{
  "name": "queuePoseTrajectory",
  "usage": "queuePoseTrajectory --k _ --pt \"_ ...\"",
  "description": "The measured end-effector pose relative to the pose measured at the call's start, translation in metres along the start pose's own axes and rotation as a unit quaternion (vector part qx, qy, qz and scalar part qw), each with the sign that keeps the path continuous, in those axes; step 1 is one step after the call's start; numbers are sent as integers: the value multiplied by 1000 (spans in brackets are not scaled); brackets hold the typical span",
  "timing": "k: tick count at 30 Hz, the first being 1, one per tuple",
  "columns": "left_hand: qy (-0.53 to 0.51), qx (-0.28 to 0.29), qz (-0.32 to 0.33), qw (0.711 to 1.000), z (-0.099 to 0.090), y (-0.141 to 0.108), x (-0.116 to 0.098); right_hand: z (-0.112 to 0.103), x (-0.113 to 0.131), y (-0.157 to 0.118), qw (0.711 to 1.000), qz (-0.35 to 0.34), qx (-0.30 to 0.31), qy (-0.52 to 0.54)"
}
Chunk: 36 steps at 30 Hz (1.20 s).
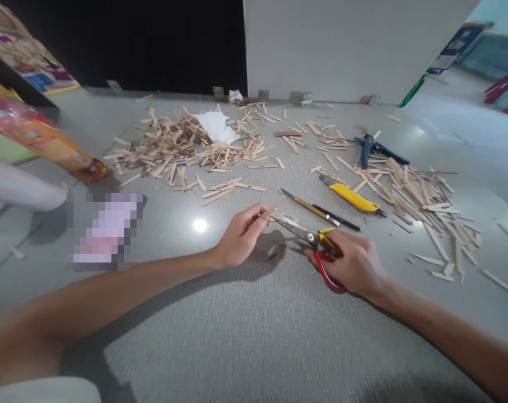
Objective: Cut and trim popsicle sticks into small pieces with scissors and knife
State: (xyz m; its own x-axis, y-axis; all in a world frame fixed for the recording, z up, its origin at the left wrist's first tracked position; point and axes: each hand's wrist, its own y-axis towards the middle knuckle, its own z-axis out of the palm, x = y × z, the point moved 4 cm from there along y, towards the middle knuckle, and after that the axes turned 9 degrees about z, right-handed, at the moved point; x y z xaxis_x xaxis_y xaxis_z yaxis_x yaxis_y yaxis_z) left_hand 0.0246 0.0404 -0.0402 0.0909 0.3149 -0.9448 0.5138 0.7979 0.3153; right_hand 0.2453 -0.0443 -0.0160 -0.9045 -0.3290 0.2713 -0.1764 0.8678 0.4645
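My left hand (244, 234) pinches a small thin wooden stick piece (279, 202) between thumb and fingers. In my right hand (357, 262) is a pair of scissors (296, 228) with one red and one yellow handle. Its blades are parted and point left, their tips close to my left fingertips and the stick piece. Just beyond the scissors lie a slim craft knife (306, 206) and a dark pen (341, 220). A yellow utility knife (354, 198) rests a little farther right. The exact contact between blades and stick is too small to make out.
Piles of wooden sticks lie at back left (165, 145) and right (422, 190), with white tissue (218, 126) on the left one. Dark blue pliers-like cutters (368, 150) sit by the right pile. A bottle (56, 143) and a blurred-out flat object (111, 226) are left; a panel (341, 50) stands behind.
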Motion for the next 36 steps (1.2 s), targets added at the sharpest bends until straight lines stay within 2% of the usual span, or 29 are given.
queuePoseTrajectory --k 3,8,12,16,19,22,25,28,36 --pt "-18 -30 -2 999 -1 -1 2 1 -2 0 1000 7 1 -3" --pt "43 -48 53 997 -1 -5 -5 1 -3 0 1000 19 13 17" --pt "91 -63 80 991 -2 -8 -8 -1 -2 2 989 81 92 85" --pt "88 -59 81 991 -1 -10 -3 -3 3 2 944 190 220 159" --pt "69 -46 106 991 0 -11 -2 -5 9 1 901 234 293 219" --pt "55 -37 122 990 2 -12 -2 -6 13 1 868 251 329 275" --pt "39 -33 115 992 3 -13 -1 -6 14 2 847 259 345 311" --pt "28 -20 108 994 4 -13 0 -8 14 3 849 253 348 307" --pt "45 -10 107 993 4 -14 -4 -10 10 2 898 228 313 209"
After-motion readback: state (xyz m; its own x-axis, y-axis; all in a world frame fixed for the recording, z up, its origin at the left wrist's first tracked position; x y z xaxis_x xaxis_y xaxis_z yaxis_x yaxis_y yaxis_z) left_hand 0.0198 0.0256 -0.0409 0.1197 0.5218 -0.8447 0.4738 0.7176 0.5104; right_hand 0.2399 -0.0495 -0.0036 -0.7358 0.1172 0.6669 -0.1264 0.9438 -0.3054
